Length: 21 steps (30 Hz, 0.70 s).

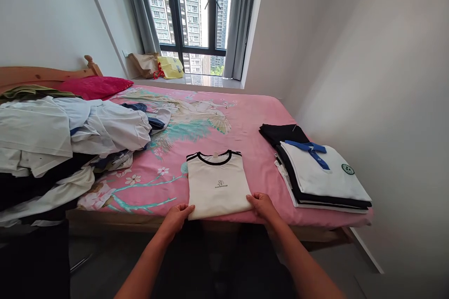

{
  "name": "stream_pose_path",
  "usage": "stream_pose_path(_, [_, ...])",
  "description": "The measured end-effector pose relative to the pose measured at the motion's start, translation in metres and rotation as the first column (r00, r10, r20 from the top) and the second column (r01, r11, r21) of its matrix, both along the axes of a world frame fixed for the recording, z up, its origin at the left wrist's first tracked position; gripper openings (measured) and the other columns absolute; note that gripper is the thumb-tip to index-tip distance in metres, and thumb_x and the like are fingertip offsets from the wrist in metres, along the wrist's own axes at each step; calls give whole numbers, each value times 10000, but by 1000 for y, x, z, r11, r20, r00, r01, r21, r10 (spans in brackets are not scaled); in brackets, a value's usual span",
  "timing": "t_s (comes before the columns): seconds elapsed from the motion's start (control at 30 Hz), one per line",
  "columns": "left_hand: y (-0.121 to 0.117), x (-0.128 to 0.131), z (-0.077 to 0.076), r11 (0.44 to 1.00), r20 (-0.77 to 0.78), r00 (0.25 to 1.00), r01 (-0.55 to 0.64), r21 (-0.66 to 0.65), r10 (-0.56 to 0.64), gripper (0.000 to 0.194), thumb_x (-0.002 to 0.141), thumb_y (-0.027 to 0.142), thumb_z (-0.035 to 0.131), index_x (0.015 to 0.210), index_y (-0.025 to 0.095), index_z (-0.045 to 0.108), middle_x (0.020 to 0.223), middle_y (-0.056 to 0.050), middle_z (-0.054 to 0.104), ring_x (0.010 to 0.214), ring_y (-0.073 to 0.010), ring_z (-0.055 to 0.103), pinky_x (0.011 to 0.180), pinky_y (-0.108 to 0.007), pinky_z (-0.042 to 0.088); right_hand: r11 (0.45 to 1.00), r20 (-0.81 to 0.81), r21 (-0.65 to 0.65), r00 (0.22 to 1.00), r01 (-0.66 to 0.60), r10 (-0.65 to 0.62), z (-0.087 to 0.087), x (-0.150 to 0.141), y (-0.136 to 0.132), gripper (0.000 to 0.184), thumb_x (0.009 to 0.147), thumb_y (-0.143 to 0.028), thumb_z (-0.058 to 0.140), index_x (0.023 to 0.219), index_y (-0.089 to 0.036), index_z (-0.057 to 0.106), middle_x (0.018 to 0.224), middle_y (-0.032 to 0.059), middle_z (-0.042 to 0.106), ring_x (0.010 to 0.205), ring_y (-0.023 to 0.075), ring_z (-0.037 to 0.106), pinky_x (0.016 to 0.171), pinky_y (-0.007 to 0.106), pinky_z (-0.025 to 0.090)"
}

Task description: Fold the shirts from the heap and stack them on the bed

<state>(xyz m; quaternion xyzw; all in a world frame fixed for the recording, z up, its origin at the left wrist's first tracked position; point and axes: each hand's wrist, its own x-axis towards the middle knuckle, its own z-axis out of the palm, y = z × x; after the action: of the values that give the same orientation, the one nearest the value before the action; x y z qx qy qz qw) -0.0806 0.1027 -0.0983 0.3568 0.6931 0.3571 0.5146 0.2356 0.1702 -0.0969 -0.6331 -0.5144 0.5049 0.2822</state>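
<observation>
A cream T-shirt [217, 191] with a black-trimmed collar and a small dark print lies folded into a rectangle at the front edge of the bed. Its near left corner is pinched by my left hand [177, 218], thumb on top. At the near right corner, my right hand [262, 205] grips the cloth in the same way. To the right stands a stack of folded clothes, topped by a white polo shirt [322, 173] with a blue collar and a round green badge. Folded black clothing [282, 133] sits behind that stack.
A loose heap of clothes [105, 124] covers the bed's left side, with a red pillow [98, 87] behind it. The pink patterned bedsheet [245, 112] spreads beneath everything. Paper and yellow bags [170, 67] rest on the windowsill. A white wall [386, 79] borders the right side.
</observation>
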Motion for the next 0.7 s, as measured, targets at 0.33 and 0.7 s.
stream_pose_path(0.33, [-11, 2, 4, 996, -36, 996, 76, -45, -78, 546, 512, 707, 596, 666, 191, 502, 379, 105, 311, 288, -59, 266, 337, -211, 110, 997, -64, -77, 998, -8, 3, -13, 2, -4, 310, 712, -492, 562, 665, -193, 498, 432, -79, 407, 309, 77, 382, 309, 194, 214])
stream_pose_path(0.7, [2, -7, 5, 990, 0, 991, 133, -54, -134, 560, 577, 738, 530, 654, 187, 473, 429, 92, 377, 270, -47, 271, 327, -219, 95, 996, -147, -82, 989, -45, 32, -16, 2, 7, 326, 684, -489, 585, 596, -192, 484, 452, -70, 410, 383, 72, 358, 387, 208, 276])
